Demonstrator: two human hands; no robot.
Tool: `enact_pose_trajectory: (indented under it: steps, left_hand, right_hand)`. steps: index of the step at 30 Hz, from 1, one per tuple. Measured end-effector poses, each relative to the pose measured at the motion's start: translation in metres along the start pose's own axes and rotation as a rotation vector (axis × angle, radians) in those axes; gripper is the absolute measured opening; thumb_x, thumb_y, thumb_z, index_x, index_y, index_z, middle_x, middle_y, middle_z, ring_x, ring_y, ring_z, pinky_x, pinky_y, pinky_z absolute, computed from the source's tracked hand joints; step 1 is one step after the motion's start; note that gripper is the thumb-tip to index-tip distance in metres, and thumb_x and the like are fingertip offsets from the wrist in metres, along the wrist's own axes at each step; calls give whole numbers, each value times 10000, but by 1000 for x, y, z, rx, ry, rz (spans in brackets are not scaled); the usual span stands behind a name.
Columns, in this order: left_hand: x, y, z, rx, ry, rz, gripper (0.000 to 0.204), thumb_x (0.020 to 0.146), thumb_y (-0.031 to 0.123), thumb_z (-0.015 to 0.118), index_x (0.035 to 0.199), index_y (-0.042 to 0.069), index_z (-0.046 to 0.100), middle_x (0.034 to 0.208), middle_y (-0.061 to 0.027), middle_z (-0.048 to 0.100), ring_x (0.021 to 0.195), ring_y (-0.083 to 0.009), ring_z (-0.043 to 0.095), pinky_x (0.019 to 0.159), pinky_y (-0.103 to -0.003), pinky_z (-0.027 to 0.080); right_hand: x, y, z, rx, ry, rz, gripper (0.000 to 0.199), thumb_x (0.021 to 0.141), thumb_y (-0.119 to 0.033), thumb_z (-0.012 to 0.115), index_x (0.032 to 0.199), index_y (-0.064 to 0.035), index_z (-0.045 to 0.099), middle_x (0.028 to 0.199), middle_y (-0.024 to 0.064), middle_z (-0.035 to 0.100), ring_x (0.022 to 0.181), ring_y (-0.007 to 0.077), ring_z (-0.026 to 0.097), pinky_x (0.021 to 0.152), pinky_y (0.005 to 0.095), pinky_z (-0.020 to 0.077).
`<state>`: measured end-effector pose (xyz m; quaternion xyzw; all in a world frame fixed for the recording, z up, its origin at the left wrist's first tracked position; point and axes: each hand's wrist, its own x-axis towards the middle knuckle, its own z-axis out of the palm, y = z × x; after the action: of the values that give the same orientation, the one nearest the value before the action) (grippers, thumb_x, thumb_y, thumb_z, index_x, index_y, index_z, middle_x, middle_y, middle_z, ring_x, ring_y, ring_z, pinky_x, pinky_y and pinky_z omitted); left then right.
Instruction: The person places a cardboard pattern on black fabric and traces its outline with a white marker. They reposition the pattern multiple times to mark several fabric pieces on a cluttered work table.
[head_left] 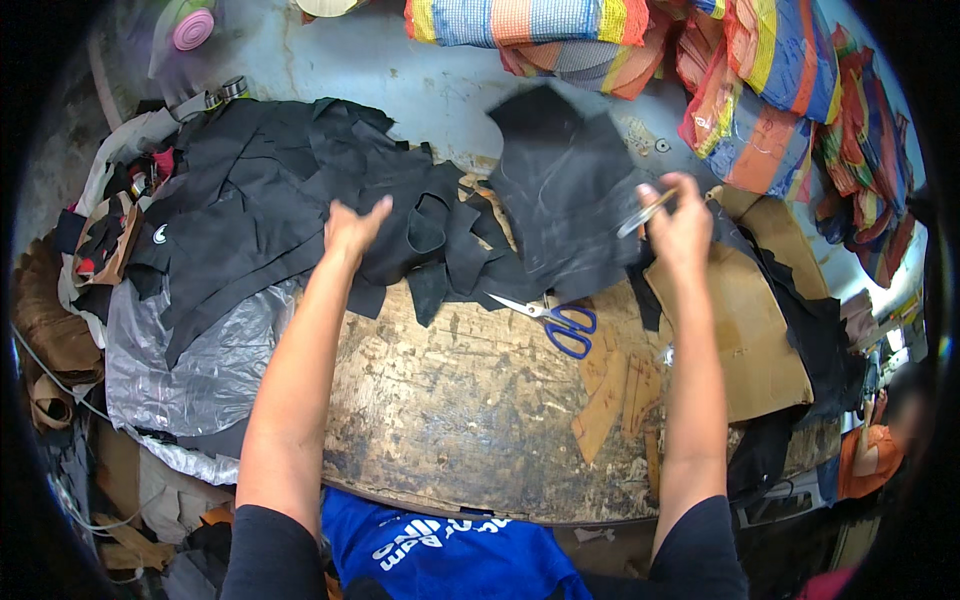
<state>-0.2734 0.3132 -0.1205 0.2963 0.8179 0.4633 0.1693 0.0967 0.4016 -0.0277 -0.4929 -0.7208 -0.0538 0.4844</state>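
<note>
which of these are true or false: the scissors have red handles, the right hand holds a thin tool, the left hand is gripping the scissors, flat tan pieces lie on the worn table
1. The scissors have red handles. False: the handles are blue.
2. The right hand holds a thin tool. True: a slim pen-like tool sits in its fingers, against a large black sheet.
3. The left hand is gripping the scissors. False: it is open over the pile of black scraps, and the scissors lie untouched on the table.
4. Flat tan pieces lie on the worn table. True: tan cut pieces rest below the scissors, beside the right forearm.
</note>
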Motion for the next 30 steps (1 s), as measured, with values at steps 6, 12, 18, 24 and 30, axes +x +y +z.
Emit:
enact_pose_trajectory:
  steps: [6,12,18,24,30]
  left_hand:
    - [-2,-58,24,-392,-360,-496,198,766,157,735,745,42,574,681,-35,563,533,-123,519,474,-314,439]
    - [-27,-68,30,-560,-417,-442,306,791,253,725,904,2,592,750,-40,546,693,-180,573,716,-383,524]
    - [-58,-64,24,-1396,-486,-736,712,853,544,556,1246,-41,451,1112,-187,575,985,-259,597,889,-427,494]
    - [-106,-23,19,-1389,-882,-473,536,885,504,529,1177,55,540,1085,-117,609,921,-231,620,775,-352,541]
    - [-105,-1,-31,-1734,-823,59,282,879,352,602,810,80,590,967,-111,616,1002,-280,576,897,-501,482]
  right_hand:
    - [-98,-70,98,503,-602,-221,470,677,-324,781,1009,-44,600,1041,173,625,1028,317,583,882,390,442]
    - [-110,-107,154,333,-752,-274,357,683,-202,761,958,-79,569,995,110,619,1049,316,554,934,524,318]
    - [-98,-143,102,1069,-758,-207,199,745,13,663,872,-60,530,804,29,562,667,108,528,730,268,417]
    - [-89,-128,2,1468,-821,-19,189,802,49,651,879,-66,523,943,4,522,887,60,502,801,205,409]
    - [-81,-92,-59,1324,-678,55,223,780,61,673,878,-67,518,924,6,546,878,55,506,795,202,423]
